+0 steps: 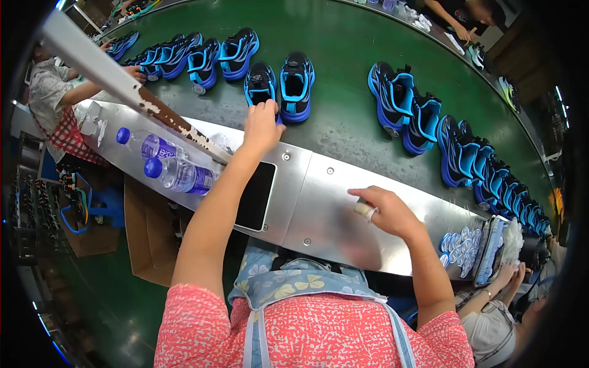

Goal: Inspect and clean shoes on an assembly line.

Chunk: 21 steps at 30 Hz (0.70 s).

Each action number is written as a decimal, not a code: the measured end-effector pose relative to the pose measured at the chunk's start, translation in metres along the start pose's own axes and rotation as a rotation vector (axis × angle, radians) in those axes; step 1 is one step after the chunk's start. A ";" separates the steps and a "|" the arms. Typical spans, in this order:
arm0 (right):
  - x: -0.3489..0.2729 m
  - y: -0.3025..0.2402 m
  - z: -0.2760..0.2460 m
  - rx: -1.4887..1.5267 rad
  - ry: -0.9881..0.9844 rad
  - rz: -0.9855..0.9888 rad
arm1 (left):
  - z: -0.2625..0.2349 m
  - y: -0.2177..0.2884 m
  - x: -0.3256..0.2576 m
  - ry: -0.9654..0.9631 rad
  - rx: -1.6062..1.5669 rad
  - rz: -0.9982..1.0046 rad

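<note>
My left hand (262, 127) reaches over the metal ledge onto the green belt. Its fingers are closed on the heel of a black and blue sports shoe (259, 78), covering part of the collar. The matching shoe (297, 86) stands just right of it, toe pointing away from me. Above the bare ledge hovers my right hand (389, 211), its index finger stretched out to the left. A beige wrap covers one of its digits, and I see nothing held there.
Similar shoes line the green belt (343, 37) left and right. Two capped water bottles (184, 176) and a dark tablet-like panel (256, 196) lie on the ledge (331, 202). Round stickers (461, 246) sit at right. A worn white post (144, 98) slants across the left. People work on both sides.
</note>
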State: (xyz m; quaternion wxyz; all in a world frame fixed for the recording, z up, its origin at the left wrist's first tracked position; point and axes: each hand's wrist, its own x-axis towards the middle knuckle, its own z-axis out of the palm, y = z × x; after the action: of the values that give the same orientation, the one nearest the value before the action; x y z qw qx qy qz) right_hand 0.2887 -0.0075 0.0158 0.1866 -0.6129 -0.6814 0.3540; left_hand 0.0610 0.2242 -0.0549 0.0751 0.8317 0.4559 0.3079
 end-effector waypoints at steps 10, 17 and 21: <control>-0.031 0.004 0.008 0.125 0.104 0.092 | -0.076 0.117 -0.077 -0.669 -0.452 0.374; -0.058 0.004 0.019 0.337 0.002 0.234 | -0.105 0.113 -0.166 -0.926 -0.587 0.254; -0.064 0.008 0.015 0.347 0.031 0.180 | -0.097 0.122 -0.142 -1.071 -0.666 -0.243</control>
State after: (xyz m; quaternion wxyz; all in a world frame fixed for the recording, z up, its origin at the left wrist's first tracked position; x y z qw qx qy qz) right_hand 0.2956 -0.0730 0.0111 0.2675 -0.6355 -0.5496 0.4717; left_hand 0.0352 0.0254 0.0095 0.5810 0.7449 0.3260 -0.0359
